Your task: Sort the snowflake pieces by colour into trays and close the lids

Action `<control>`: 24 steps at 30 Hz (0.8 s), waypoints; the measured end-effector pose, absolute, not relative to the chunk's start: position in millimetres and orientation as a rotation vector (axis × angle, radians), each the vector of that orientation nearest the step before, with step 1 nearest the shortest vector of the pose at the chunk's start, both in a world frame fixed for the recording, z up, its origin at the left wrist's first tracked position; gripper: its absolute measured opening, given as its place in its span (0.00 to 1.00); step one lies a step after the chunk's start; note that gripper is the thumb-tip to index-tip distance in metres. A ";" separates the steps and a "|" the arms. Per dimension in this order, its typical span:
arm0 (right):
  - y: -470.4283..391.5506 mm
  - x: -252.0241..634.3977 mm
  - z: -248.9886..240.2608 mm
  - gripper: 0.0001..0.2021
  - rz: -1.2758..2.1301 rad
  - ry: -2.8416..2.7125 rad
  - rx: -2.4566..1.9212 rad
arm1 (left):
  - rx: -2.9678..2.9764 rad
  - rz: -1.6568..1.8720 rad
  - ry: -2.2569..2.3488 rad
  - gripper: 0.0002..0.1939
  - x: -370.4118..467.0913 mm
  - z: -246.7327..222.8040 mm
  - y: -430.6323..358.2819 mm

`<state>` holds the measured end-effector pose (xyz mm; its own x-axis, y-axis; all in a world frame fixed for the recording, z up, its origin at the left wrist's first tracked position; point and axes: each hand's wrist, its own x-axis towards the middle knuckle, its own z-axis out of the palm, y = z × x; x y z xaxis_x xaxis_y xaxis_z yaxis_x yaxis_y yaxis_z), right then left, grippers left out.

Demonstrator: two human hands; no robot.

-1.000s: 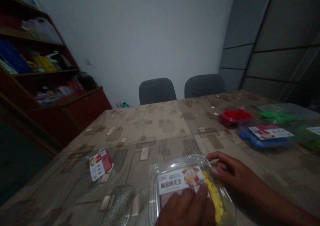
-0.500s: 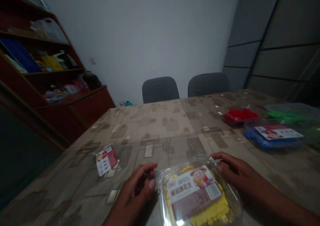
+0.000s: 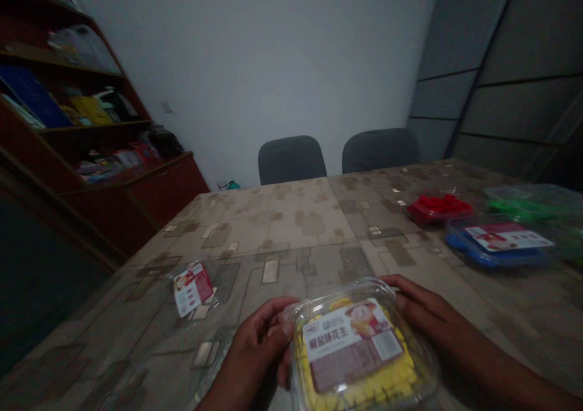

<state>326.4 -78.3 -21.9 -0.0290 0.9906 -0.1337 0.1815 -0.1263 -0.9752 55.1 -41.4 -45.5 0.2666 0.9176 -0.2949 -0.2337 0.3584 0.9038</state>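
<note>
A clear plastic box point(image 3: 353, 353) with yellow pieces inside and a printed label on its lid is close in front of me on the table. At its left corner, my left hand point(image 3: 259, 344) pinches the rim between thumb and fingers. My right hand point(image 3: 421, 308) is closed round the far right corner, fingers along the edge. The lid lies over the yellow contents; whether it is fully pressed down I cannot tell. Farther left on the table lies a clear plastic lid point(image 3: 194, 289) with a similar label.
On the right stand a box of red pieces point(image 3: 439, 207), a labelled box of blue pieces point(image 3: 501, 241) and a box of green pieces point(image 3: 523, 207). Two grey chairs point(image 3: 291, 159) are beyond the patterned table point(image 3: 296, 217). A wooden shelf unit point(image 3: 136, 186) stands at left.
My left hand has moved right and closed on the box's left corner, where before it was beside it with fingers apart. My right hand stays at the right corner.
</note>
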 end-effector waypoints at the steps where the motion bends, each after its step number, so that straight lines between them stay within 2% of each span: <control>1: -77.0 325.1 -21.9 0.21 1.277 -1.291 -1.413 | 0.868 0.925 0.984 0.21 55.1 -46.4 -40.8; 14: -77.7 325.2 -36.2 0.27 1.141 -1.379 -1.525 | 0.839 0.887 0.956 0.21 56.1 -47.6 -40.0; 19: -77.9 323.9 -30.4 0.26 1.347 -1.265 -1.415 | 0.814 0.863 0.932 0.18 55.6 -51.3 -37.9; 24: -74.0 319.8 -25.7 0.26 1.477 -1.146 -1.318 | 0.821 0.863 0.963 0.19 57.5 -52.5 -36.3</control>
<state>319.8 -74.0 -25.7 -0.1066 0.9652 -0.2387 -0.0090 -0.2410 -0.9705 57.5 -36.3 -52.5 0.3146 0.8870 -0.3380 -0.2391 0.4186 0.8761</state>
